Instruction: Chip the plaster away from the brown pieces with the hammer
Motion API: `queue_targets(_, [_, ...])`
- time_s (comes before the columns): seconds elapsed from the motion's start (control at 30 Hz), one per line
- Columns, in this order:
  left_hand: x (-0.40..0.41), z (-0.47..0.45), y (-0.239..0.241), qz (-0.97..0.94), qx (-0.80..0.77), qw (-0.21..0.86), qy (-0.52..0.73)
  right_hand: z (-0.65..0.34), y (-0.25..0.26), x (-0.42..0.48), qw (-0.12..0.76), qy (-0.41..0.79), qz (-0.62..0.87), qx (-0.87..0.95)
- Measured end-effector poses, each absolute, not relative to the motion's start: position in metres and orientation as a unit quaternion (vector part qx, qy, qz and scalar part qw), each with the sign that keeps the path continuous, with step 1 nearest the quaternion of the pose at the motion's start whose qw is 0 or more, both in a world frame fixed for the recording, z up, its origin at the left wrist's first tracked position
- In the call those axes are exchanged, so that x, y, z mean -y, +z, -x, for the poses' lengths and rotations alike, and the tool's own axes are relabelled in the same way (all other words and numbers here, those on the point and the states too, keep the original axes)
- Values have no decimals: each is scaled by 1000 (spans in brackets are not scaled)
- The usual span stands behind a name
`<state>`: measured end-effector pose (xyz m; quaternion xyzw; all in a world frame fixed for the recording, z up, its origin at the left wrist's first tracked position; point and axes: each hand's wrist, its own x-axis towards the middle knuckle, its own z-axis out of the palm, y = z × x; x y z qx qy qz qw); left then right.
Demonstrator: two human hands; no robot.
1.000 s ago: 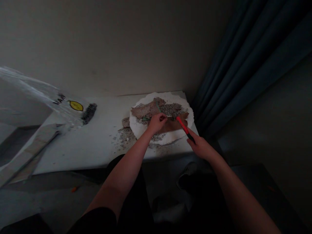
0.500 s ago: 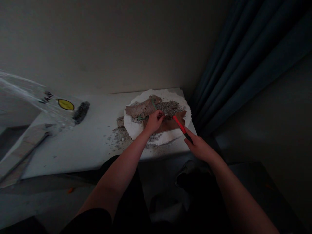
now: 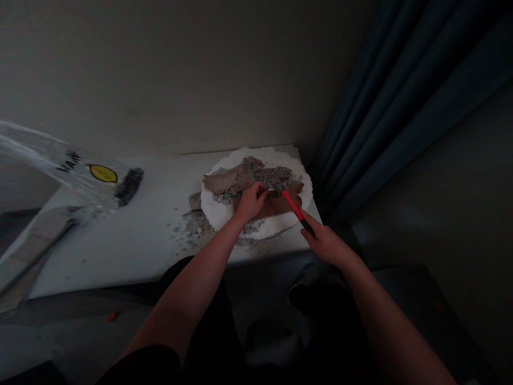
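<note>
A round white slab (image 3: 224,213) lies on the white table (image 3: 132,235), covered with brown broken pieces (image 3: 228,181) and grey rubble (image 3: 276,175). My left hand (image 3: 250,200) rests closed on the slab, fingers pinched around a thin greenish piece that I cannot name. My right hand (image 3: 326,243) grips the dark end of a small hammer with a red handle (image 3: 294,208). The hammer's head sits on the rubble just right of my left hand.
Grey crumbs (image 3: 192,227) are scattered on the table left of the slab. A clear plastic bag with a yellow label (image 3: 102,172) and a dark brush (image 3: 128,186) lie at the left. Dark blue curtains (image 3: 401,107) hang at the right; a wall stands behind.
The hammer head has come down from above the brown piece onto the rubble beside my left hand. The view has shifted slightly; my left hand stays on the slab.
</note>
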<state>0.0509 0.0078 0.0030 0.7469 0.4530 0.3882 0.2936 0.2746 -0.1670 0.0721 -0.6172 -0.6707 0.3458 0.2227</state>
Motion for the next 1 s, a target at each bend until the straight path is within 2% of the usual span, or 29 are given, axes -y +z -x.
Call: queue_targets(1.0, [-1, -53, 6, -770, -459, 238, 374, -276, 67, 165, 218, 354, 609, 675])
